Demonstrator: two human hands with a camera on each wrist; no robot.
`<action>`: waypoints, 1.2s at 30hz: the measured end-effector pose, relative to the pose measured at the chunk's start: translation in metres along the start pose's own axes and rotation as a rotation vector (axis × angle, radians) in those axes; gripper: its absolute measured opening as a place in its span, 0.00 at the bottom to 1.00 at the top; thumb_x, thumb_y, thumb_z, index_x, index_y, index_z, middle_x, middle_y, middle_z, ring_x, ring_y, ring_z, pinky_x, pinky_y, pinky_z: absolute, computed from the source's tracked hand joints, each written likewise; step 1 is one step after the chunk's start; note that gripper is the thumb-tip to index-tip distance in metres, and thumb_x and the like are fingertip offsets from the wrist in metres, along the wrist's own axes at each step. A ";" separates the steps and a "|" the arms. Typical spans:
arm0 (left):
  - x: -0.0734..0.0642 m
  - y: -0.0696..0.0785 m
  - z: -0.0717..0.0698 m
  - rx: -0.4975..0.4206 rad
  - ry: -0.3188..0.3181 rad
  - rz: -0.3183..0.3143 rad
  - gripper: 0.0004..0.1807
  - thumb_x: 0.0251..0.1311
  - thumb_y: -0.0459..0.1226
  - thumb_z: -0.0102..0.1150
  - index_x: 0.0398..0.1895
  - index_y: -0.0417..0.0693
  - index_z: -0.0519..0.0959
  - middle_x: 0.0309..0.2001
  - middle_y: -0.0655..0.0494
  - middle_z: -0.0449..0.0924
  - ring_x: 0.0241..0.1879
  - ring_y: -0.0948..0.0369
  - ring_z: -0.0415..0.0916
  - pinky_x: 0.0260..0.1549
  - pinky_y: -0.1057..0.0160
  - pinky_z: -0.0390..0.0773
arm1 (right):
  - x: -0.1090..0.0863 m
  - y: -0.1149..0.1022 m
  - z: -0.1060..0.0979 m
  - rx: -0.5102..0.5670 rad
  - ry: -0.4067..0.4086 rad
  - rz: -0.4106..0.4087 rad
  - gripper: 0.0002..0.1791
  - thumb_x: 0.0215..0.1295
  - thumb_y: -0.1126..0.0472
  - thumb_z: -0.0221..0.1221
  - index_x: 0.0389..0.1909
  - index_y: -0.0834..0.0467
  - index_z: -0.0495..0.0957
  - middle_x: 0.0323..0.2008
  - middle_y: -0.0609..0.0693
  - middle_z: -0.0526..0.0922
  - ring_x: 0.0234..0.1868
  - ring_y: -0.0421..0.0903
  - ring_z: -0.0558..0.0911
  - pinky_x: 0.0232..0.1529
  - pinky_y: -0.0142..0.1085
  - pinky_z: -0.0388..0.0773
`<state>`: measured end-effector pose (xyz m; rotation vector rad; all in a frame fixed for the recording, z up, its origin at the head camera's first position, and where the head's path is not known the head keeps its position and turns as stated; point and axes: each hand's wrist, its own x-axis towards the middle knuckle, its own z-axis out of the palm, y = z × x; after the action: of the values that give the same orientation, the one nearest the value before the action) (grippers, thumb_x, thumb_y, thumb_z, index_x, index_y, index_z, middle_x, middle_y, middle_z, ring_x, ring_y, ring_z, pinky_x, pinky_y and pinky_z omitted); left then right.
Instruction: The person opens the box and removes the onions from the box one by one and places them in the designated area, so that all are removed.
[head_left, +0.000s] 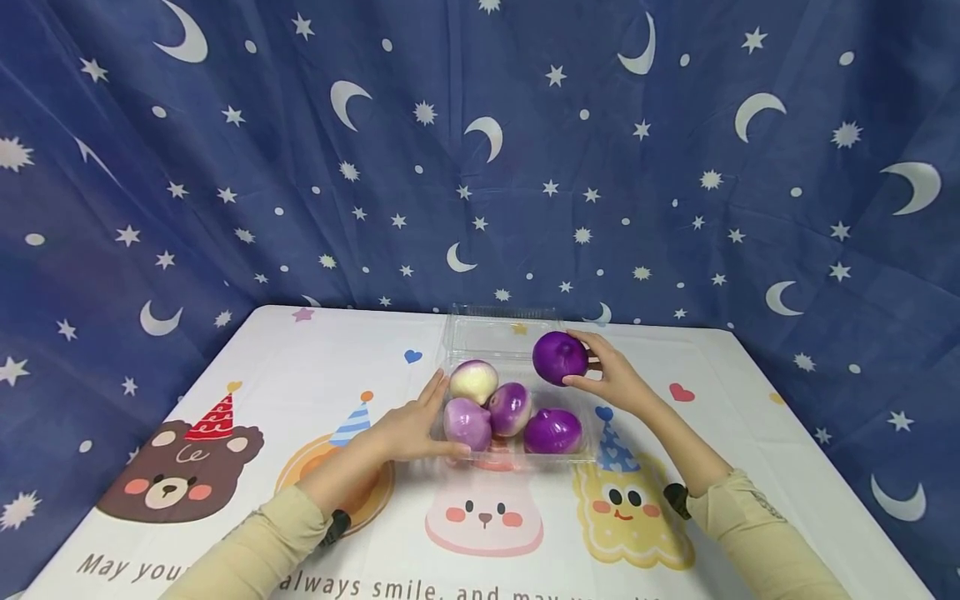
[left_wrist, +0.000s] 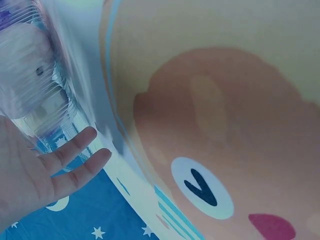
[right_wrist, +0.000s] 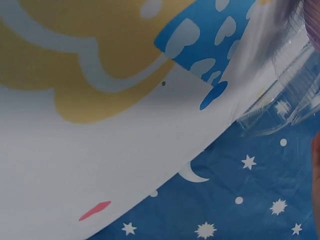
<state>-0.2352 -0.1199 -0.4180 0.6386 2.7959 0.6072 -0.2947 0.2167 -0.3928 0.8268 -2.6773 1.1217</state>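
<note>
A clear plastic clamshell box (head_left: 587, 452) stands on the table with its lid (head_left: 487, 335) folded back. Inside lie a white-and-purple onion (head_left: 473, 381), a pale purple onion (head_left: 467, 425) and darker purple ones. My right hand (head_left: 618, 382) grips a deep purple onion (head_left: 559, 359) from its right side, over the box's back right part. Spread along the box's left side, my left hand (head_left: 408, 427) has its fingers extended and its thumb by the front edge. In the left wrist view, those fingers (left_wrist: 82, 170) look straight beside the clear wall.
A white tablecloth (head_left: 337, 333) with printed cartoon figures covers the table. Behind it hangs a dark blue curtain (head_left: 420, 150) with moons and stars, close to the table's back edge and the box lid.
</note>
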 end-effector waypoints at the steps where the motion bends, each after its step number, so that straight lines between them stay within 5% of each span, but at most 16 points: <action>1: 0.000 0.000 0.000 0.002 0.000 0.000 0.64 0.47 0.68 0.58 0.75 0.43 0.37 0.76 0.47 0.29 0.59 0.39 0.70 0.38 0.53 0.81 | -0.001 0.000 -0.001 -0.002 0.005 0.003 0.40 0.55 0.61 0.67 0.67 0.63 0.60 0.63 0.63 0.66 0.53 0.62 0.78 0.48 0.50 0.79; 24: 0.000 0.001 -0.002 -0.003 -0.007 -0.006 0.64 0.47 0.67 0.58 0.75 0.43 0.37 0.76 0.47 0.29 0.56 0.41 0.72 0.34 0.57 0.81 | -0.018 0.015 -0.013 -0.034 0.115 -0.007 0.38 0.55 0.63 0.67 0.67 0.62 0.62 0.61 0.65 0.69 0.49 0.62 0.79 0.45 0.49 0.80; 36: 0.000 0.001 -0.002 0.001 -0.010 0.006 0.64 0.47 0.67 0.58 0.75 0.42 0.37 0.76 0.46 0.30 0.61 0.40 0.68 0.41 0.51 0.81 | -0.023 0.026 -0.020 -0.026 0.141 0.036 0.37 0.56 0.64 0.66 0.66 0.62 0.63 0.60 0.66 0.69 0.48 0.63 0.80 0.45 0.48 0.80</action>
<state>-0.2359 -0.1199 -0.4162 0.6491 2.7861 0.6018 -0.2905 0.2558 -0.4016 0.6710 -2.5945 1.1071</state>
